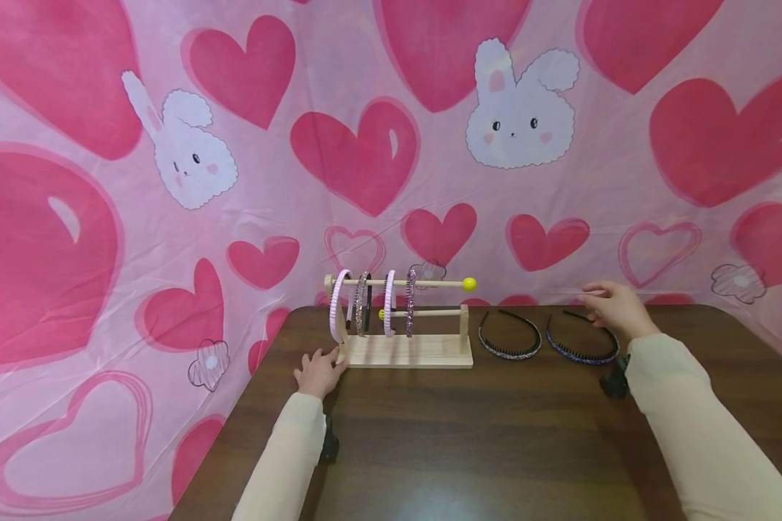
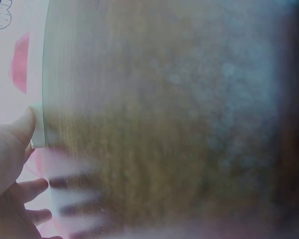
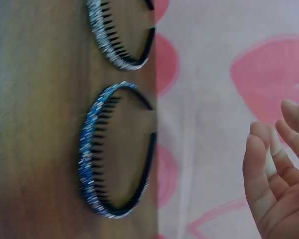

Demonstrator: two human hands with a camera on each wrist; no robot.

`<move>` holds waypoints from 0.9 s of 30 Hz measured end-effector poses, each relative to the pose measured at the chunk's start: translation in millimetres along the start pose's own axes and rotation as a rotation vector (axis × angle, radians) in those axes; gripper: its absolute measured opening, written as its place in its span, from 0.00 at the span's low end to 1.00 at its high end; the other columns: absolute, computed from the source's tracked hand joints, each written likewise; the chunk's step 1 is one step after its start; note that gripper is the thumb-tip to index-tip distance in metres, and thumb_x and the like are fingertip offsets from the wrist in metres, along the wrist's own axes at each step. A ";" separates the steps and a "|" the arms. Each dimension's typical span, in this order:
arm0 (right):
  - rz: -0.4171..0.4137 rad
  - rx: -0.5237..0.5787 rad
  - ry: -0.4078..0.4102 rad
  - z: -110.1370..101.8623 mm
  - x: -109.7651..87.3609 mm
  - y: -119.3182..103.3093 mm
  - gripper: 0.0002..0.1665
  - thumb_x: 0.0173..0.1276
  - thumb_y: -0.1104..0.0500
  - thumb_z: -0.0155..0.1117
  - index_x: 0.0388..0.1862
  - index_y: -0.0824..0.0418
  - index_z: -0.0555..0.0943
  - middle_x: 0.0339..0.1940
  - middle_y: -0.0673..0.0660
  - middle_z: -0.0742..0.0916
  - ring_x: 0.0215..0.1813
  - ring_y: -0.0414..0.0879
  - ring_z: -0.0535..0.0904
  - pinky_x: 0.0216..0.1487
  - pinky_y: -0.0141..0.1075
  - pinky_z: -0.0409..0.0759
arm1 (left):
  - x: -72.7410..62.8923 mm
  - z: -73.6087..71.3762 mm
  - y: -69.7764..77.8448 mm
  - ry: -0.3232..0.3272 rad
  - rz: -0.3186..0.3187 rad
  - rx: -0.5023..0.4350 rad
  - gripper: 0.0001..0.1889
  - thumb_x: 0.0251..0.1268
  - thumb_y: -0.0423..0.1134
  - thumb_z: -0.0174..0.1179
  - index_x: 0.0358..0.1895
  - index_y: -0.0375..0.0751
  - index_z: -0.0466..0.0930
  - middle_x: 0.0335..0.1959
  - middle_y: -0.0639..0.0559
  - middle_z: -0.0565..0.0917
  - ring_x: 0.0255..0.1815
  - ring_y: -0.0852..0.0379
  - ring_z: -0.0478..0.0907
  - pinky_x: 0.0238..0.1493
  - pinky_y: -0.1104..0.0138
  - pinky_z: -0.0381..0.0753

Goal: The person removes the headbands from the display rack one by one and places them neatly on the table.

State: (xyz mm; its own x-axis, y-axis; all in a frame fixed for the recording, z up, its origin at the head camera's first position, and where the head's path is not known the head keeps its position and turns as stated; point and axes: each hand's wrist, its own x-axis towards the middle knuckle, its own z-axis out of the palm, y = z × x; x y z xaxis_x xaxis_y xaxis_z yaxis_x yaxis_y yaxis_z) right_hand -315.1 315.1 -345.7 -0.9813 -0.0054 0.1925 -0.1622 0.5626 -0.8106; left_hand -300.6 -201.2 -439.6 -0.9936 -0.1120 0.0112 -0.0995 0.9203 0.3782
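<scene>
My left hand (image 1: 319,373) is at the left end of a pale wooden headband stand (image 1: 407,352). In the left wrist view its thumb touches the end of the stand's base (image 2: 38,127), while the other fingers spread out straight. My right hand (image 1: 615,307) hovers behind and above a blue glittery toothed headband (image 1: 583,358) on the table. Its fingers are loosely bent, and no object shows in them in the right wrist view. A silver glittery headband (image 1: 511,354) lies left of the blue one.
On the stand's upper rod hang a pink headband (image 1: 334,311), a gold glittery one (image 1: 359,307), another pink one (image 1: 389,307) and a purple glittery one (image 1: 410,307). A yellow ball (image 1: 469,284) caps that rod. Behind the brown table (image 1: 469,434) hangs a heart-print cloth (image 1: 358,65).
</scene>
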 end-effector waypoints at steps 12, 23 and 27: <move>-0.082 -0.088 -0.048 2.4 19.2 -43.3 0.30 0.68 0.52 0.57 0.59 0.74 0.67 0.43 0.75 0.78 0.27 0.47 0.80 0.28 0.37 0.80 | -0.2 -1.0 0.2 -0.009 -0.013 -0.006 0.28 0.66 0.50 0.53 0.66 0.43 0.66 0.64 0.30 0.60 0.65 0.27 0.48 0.56 0.35 0.47; -0.139 -0.094 -0.080 10.5 32.4 -86.9 0.32 0.66 0.54 0.60 0.61 0.73 0.65 0.39 0.69 0.77 0.26 0.42 0.80 0.30 0.40 0.80 | -1.1 -2.2 0.2 0.002 -0.009 -0.010 0.27 0.66 0.50 0.53 0.65 0.43 0.66 0.64 0.29 0.61 0.65 0.27 0.48 0.55 0.35 0.48; -0.160 -0.094 -0.078 15.4 34.2 -101.4 0.32 0.65 0.54 0.61 0.61 0.72 0.66 0.36 0.67 0.77 0.25 0.42 0.80 0.29 0.38 0.80 | -1.1 -1.7 0.1 0.001 -0.012 -0.014 0.27 0.66 0.51 0.53 0.65 0.43 0.66 0.64 0.30 0.61 0.65 0.27 0.48 0.55 0.35 0.48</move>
State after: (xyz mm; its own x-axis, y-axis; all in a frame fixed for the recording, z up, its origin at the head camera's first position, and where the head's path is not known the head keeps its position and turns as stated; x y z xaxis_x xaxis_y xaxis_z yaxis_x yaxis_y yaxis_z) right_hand -333.8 245.1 -265.5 -0.9495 -0.1628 0.2684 -0.3097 0.6240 -0.7174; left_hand -299.5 -201.6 -438.0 -0.9924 -0.1231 0.0074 -0.1104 0.9137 0.3910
